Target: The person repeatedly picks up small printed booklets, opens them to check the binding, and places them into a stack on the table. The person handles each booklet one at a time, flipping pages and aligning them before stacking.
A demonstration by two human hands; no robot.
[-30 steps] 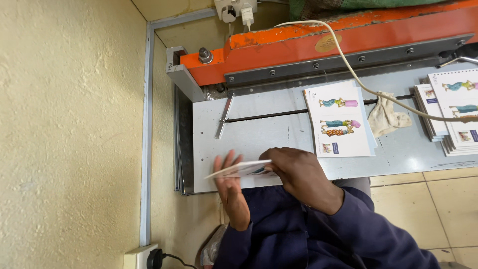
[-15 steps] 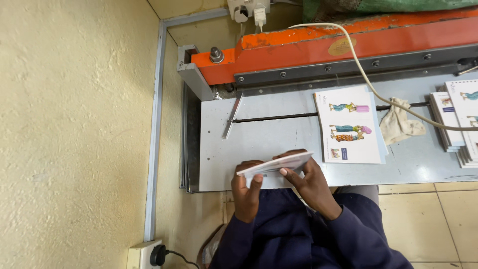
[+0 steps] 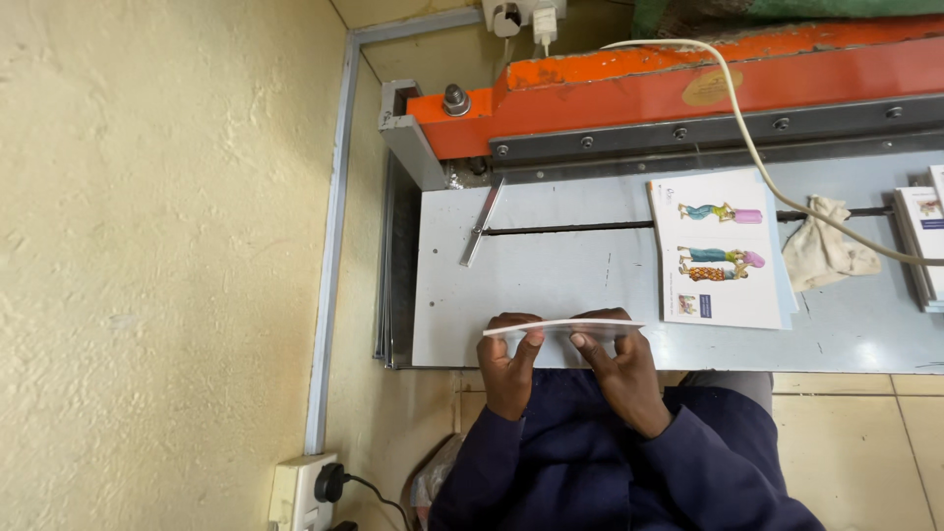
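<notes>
- Head view: the left hand (image 3: 509, 369) and the right hand (image 3: 617, 369) together held a thin stack of white sheets (image 3: 562, 326) on edge, seen almost edge-on as a slightly bowed pale line.
- The fingers of both hands were closed on the stack, the left at its left end and the right towards its right half, thumbs on the near face.
- The stack stood at the near edge of the grey metal table (image 3: 551, 270) of a cutting machine, just in front of the person's dark blue sleeves.
- An orange beam (image 3: 688, 93) crossed the far side of the table.
- A printed booklet with coloured figures (image 3: 718, 251) lay flat to the right of the hands, apart from the stack.
- A crumpled cloth (image 3: 824, 256) lay just beside the booklet, under a pale cable (image 3: 757, 147).
- More printed booklets (image 3: 924, 246) were stacked at the right edge.
</notes>
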